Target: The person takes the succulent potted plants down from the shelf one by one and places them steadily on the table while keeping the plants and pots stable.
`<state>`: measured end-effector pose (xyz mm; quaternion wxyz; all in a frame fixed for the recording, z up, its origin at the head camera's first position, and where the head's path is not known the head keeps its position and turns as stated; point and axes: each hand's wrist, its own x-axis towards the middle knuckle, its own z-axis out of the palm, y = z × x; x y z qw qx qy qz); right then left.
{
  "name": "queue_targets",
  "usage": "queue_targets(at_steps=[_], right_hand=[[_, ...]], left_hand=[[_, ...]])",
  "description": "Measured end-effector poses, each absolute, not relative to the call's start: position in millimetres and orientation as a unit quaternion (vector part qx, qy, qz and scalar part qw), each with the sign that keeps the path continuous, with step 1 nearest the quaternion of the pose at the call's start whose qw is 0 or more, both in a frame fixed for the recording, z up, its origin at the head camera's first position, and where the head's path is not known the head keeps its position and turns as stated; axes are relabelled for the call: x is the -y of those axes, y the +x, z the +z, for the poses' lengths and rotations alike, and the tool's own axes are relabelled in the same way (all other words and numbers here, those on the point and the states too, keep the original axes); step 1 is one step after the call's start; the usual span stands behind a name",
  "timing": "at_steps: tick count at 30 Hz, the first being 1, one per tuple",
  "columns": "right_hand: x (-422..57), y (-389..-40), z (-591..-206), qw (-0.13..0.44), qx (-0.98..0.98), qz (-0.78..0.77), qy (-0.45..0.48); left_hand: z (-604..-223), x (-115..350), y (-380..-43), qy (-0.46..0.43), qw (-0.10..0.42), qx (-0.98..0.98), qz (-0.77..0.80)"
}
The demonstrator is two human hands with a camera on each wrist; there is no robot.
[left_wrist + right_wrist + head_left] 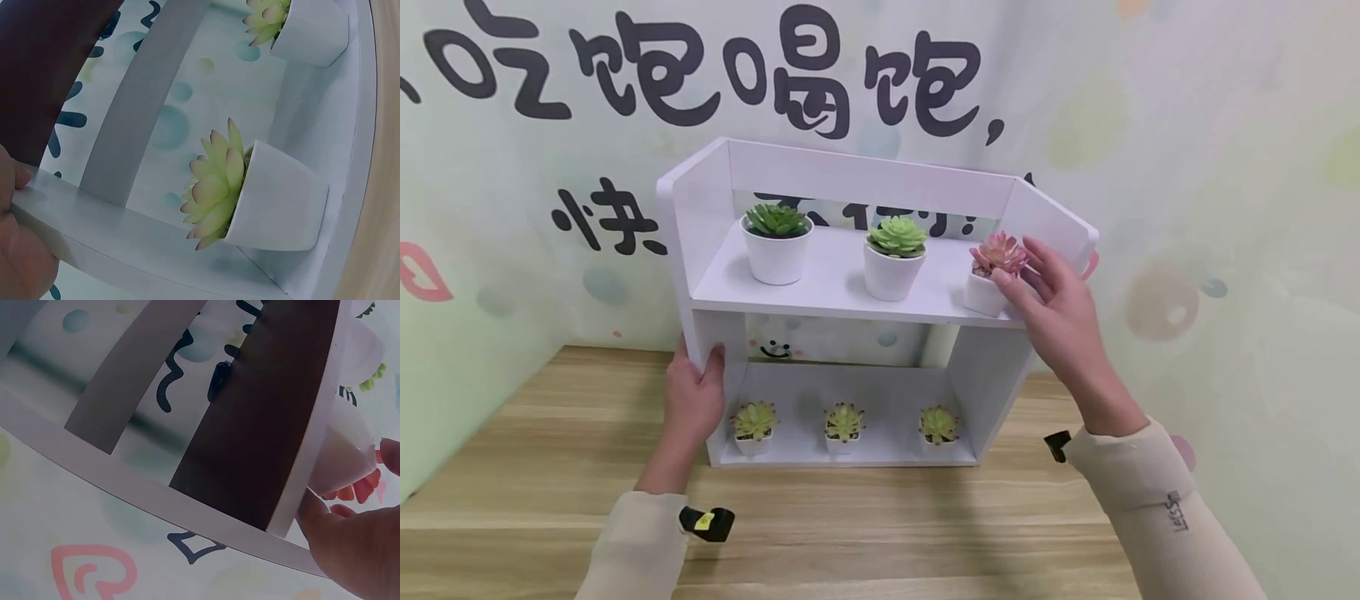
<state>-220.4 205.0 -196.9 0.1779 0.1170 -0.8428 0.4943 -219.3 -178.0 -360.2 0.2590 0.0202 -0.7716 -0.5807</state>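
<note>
A white two-tier shelf (850, 310) stands on the table, and my left hand (695, 396) grips the edge of its left side panel, thumb inside. On the upper tier, at the right end, is a pink succulent (1000, 252) in a white pot (985, 293). My right hand (1063, 312) holds this plant from the right, thumb in front and fingers behind. To its left stand a light green succulent (897, 237) and a dark green succulent (777, 221), both in white pots. The left wrist view shows a yellow-green succulent (215, 187) close to my left hand.
Three small yellow-green succulents line the lower tier: left (755, 422), middle (844, 423) and right (938, 426). Under the shelf is a wood-grain table (820, 533). A wall covering (1225, 208) with large dark characters rises right behind the shelf.
</note>
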Motion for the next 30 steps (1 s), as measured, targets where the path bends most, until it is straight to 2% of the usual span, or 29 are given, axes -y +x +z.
queue_targets(at_steps=[12,17,22,30], right_hand=[[-195,-236,-199,0.191,0.826,0.519,0.107],[-193,-239,-205,0.214,0.82,0.52,0.107],[-193,-240,-209,0.233,0.819,0.513,0.112],[-193,-238,-209,0.223,0.83,0.498,0.115]], left_hand=[[-362,178,-220,0.02,0.268,0.767,-0.583],[-361,176,-218,0.026,0.264,0.769,-0.582],[-361,175,-218,0.021,0.283,0.763,-0.581],[-363,176,-220,0.018,0.288,0.758,-0.585]])
